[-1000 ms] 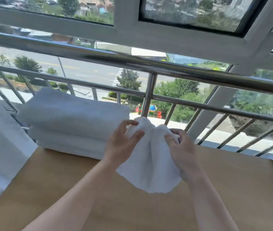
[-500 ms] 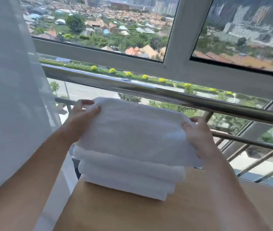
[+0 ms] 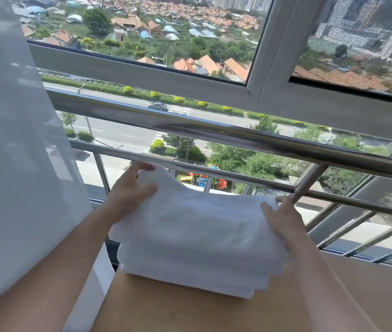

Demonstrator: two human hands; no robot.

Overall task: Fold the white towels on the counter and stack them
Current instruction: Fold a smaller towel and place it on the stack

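Left hand (image 3: 130,190): fingers clamped on the top towel's (image 3: 197,224) far-left corner.
Right hand (image 3: 283,219): fingers clamped on its right edge.
Stack (image 3: 190,271): folded towels on desk (image 3: 214,312).

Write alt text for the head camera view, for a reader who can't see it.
The left hand and right hand grip opposite ends of a folded white towel atop a stack of towels on a wooden counter. A steel railing and window stand behind, a white curtain at left.

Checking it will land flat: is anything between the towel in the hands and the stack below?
Nothing visible. The left hand and right hand hold the top towel by its ends right over the stack; only folded towels show beneath.
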